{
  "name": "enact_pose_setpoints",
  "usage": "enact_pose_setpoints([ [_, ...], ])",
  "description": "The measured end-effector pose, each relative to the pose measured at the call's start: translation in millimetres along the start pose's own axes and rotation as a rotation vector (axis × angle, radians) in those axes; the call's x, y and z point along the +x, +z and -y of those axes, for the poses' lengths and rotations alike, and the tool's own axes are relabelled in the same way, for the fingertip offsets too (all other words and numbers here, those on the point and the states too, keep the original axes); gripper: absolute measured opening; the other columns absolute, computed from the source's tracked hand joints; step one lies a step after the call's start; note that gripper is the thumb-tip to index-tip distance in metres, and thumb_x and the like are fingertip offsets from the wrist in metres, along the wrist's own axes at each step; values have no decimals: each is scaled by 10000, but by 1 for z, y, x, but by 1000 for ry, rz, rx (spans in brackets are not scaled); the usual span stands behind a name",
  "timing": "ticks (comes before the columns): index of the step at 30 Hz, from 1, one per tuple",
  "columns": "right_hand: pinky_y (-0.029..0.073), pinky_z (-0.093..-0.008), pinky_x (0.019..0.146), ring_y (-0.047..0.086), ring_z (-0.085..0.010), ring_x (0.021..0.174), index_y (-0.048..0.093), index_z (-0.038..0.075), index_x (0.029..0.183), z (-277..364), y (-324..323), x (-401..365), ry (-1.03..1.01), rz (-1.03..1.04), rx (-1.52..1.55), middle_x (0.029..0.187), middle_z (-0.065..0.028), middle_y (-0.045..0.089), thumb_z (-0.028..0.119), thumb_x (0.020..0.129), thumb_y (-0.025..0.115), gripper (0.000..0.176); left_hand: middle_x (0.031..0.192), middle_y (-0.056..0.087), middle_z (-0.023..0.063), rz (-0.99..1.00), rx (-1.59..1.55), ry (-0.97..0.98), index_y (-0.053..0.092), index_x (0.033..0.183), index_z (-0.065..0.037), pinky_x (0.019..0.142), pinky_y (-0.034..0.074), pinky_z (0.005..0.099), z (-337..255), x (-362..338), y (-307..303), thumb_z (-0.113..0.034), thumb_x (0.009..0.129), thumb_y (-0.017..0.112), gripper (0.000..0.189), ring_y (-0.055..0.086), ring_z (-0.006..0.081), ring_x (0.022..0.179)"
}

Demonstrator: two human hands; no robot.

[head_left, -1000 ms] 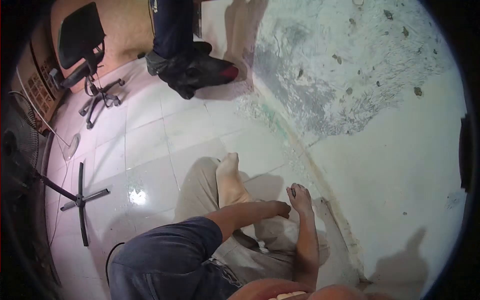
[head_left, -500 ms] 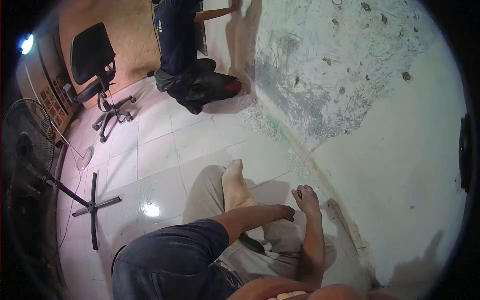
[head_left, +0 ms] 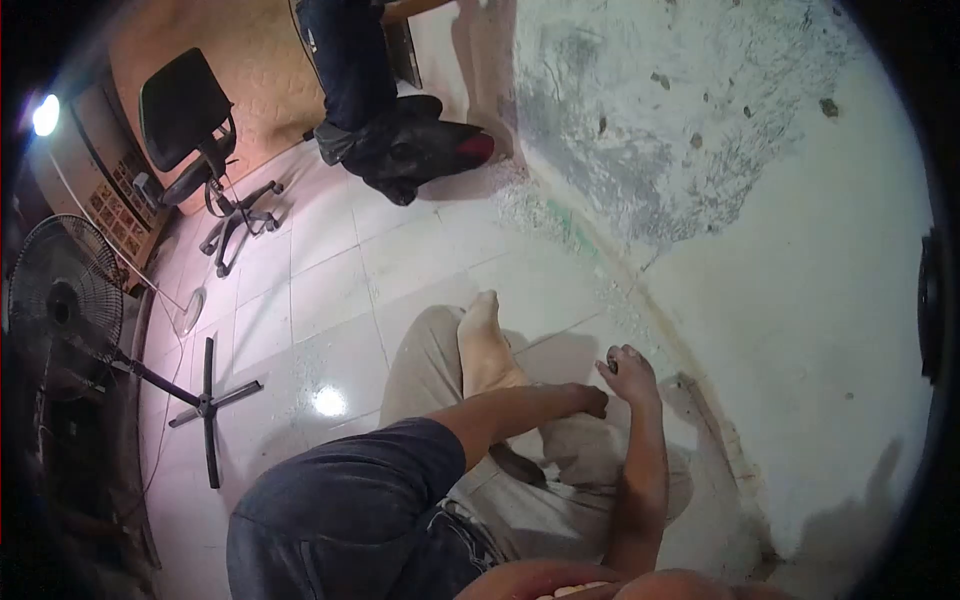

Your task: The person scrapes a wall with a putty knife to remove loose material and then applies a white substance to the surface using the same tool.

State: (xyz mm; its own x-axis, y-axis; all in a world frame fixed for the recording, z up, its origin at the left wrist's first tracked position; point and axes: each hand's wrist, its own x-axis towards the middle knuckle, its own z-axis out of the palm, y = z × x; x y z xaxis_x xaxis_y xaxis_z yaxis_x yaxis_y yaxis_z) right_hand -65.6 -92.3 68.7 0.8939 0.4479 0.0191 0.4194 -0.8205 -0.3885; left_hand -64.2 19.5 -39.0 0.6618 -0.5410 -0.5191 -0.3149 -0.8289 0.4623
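I sit cross-legged on the tiled floor in light trousers (head_left: pixel 425 345), with a bare foot (head_left: pixel 482 345) in front. My left hand (head_left: pixel 592 400) hangs over my lower leg, close beside my other wrist; its fingers are dark and mostly hidden. My right hand (head_left: pixel 634 376) is raised near the wall, fingers curled round something small and dark that I cannot make out. Ahead, the wall is patchy, with scraped grey plaster (head_left: pixel 650 170) and smooth pale paint (head_left: pixel 800 300). White flakes (head_left: pixel 545 215) lie along its foot.
Another person (head_left: pixel 350 70) in dark clothes is at the far wall, one arm towards it, beside a dark bag-like bundle (head_left: pixel 425 155). A black office chair (head_left: pixel 185 110), a standing fan (head_left: pixel 65 310) and a lit lamp (head_left: pixel 46 115) stand on the left. A cable runs across the floor.
The view has shifted, so the room sits slightly to the right, with the near floor higher. Both my hands keep much the same pose. Less of the other person's arm shows.
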Motion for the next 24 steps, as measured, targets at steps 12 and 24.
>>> enact_pose_setpoints([
  [12,469,-351,713,599,-231,721,639,5,925,-40,8,-1,304,-236,438,764,-145,606,325,897,594,324,1065,656,172,52,24,94,616,1116,-62,902,472,455,4,5,24,-354,837,562,408,617,330,1037],
  [24,225,-252,427,327,-105,469,404,86,609,-60,4,34,169,-563,1288,535,3,355,601,900,442,593,1101,634,182,185,-1,255,596,1114,-32,894,493,443,-9,3,5,-274,873,554,344,605,324,1067],
])
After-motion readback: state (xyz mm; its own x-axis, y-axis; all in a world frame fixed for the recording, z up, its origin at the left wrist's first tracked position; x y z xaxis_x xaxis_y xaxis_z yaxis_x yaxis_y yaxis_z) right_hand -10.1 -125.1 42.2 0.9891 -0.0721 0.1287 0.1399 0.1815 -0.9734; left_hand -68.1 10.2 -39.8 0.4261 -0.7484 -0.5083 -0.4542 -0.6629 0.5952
